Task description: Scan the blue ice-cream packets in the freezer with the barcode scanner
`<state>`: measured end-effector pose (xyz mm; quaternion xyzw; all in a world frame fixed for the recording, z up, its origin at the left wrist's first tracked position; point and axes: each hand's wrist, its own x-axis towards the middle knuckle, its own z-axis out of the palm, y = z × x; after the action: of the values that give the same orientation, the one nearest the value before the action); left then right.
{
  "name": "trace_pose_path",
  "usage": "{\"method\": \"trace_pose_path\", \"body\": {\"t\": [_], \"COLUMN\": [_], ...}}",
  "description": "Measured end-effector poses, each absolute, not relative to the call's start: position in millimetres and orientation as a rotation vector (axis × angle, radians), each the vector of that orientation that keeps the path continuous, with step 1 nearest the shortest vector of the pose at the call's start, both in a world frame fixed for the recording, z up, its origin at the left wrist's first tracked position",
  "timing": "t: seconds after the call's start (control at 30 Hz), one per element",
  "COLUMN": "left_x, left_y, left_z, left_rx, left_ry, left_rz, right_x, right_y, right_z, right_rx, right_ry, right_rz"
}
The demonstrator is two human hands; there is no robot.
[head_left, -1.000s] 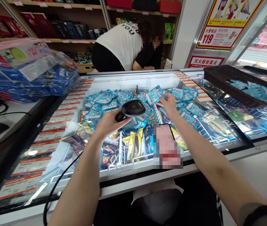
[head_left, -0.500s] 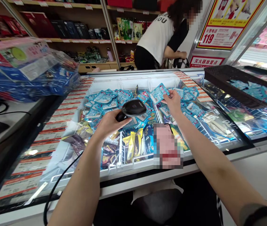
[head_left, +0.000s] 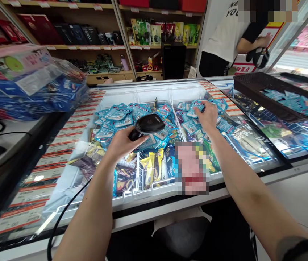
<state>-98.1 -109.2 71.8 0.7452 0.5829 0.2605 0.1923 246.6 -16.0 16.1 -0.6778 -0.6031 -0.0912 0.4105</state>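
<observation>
My left hand (head_left: 124,142) is wrapped around the handle of a black barcode scanner (head_left: 150,124), its head tilted over a heap of light-blue packets (head_left: 118,114) in the freezer chest. Over another heap, right of the white wire divider (head_left: 178,121), my right hand (head_left: 207,115) is closed, thumb and fingers on the edge of a light-blue packet (head_left: 193,111). Some fingertips are hidden behind the hand. Loose blue packets (head_left: 190,127) lie just below it.
Yellow-wrapped bars (head_left: 154,166) lie in a front basket beside a blurred-out phone-shaped item (head_left: 190,168). A brown tray (head_left: 268,96) with blue packets stands right. Plastic-wrapped boxes (head_left: 31,85) stand left. The scanner's cable (head_left: 67,210) crosses the freezer edge. A person (head_left: 224,36) stands behind.
My right hand has moved right and slightly down with the blue packet, from near the divider to the right heap. The scanner has barely shifted. The person behind has moved right and straightened up.
</observation>
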Motion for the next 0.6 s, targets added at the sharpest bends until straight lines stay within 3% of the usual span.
{"method": "trace_pose_path", "body": {"t": [0.3, 0.6], "left_x": [-100, -104], "left_y": [-108, -105], "left_z": [71, 69], "left_rx": [2.078, 2.136], "left_ry": [1.689, 1.811], "left_rz": [0.716, 0.731], "right_x": [235, 194], "right_y": [-31, -31], "right_z": [24, 17], "right_rx": [-1.846, -1.373], "right_ry": [-1.536, -2.130], "right_rz": [-0.408, -0.039]}}
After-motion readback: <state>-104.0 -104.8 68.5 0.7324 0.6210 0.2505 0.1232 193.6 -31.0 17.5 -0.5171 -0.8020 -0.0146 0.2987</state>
